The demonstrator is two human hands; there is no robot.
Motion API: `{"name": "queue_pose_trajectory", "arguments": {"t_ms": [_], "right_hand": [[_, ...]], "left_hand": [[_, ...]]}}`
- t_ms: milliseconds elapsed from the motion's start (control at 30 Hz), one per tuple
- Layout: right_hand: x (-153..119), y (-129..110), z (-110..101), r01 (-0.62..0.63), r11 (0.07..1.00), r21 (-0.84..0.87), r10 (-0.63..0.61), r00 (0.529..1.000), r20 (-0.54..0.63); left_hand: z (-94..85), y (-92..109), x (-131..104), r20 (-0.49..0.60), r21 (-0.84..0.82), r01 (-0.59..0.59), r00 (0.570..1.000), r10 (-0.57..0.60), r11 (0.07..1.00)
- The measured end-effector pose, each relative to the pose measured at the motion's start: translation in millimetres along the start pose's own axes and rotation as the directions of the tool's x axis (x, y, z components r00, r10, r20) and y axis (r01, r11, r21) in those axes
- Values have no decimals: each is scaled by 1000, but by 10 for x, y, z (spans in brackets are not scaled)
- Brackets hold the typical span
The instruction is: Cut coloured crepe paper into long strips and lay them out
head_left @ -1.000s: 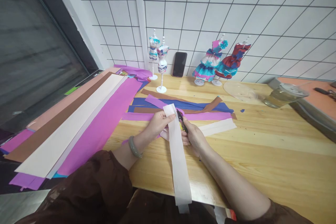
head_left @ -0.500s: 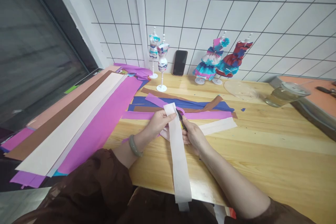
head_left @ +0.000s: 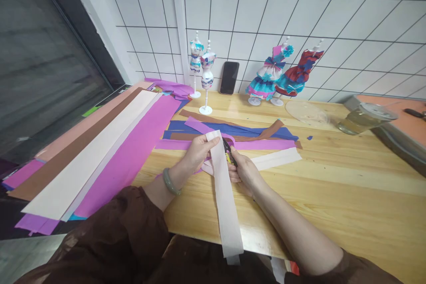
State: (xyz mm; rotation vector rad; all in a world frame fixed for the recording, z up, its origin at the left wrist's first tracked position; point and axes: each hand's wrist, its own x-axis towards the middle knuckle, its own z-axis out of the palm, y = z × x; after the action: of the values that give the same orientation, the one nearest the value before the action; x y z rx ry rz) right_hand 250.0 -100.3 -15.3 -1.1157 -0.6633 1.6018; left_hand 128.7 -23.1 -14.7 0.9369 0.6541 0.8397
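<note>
My left hand (head_left: 197,153) pinches the upper end of a long white paper strip (head_left: 223,204), thumb on top. The strip hangs toward me past the table's front edge. My right hand (head_left: 246,169) is closed around scissors (head_left: 229,153) with black and yellow parts; their dark blades point up beside the strip's right edge. Whether the blades touch the paper I cannot tell. Behind the hands lie a blue strip (head_left: 216,129), a brown strip (head_left: 213,116) and a purple strip (head_left: 266,145). Another white strip (head_left: 278,159) lies to the right of the scissors.
Long sheets, among them a magenta sheet (head_left: 133,151), are stacked at left. Two bare dress forms (head_left: 207,75), a phone (head_left: 229,77) and two dressed forms (head_left: 271,73) stand along the tiled wall. A glass cup (head_left: 362,119) is at right, near an orange-topped surface (head_left: 392,108).
The left hand and the strip's top end have shifted slightly left, away from the scissors. More of the blades and yellow part shows. The view has moved a little.
</note>
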Motion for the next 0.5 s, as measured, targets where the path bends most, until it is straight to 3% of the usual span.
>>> {"name": "queue_pose_trajectory", "arguments": {"t_ms": [500], "right_hand": [[-9,5,33,18,997,70,-17,1000,-19]], "left_hand": [[45,-1,-28,-6,-38,51,999,-52,998]]}}
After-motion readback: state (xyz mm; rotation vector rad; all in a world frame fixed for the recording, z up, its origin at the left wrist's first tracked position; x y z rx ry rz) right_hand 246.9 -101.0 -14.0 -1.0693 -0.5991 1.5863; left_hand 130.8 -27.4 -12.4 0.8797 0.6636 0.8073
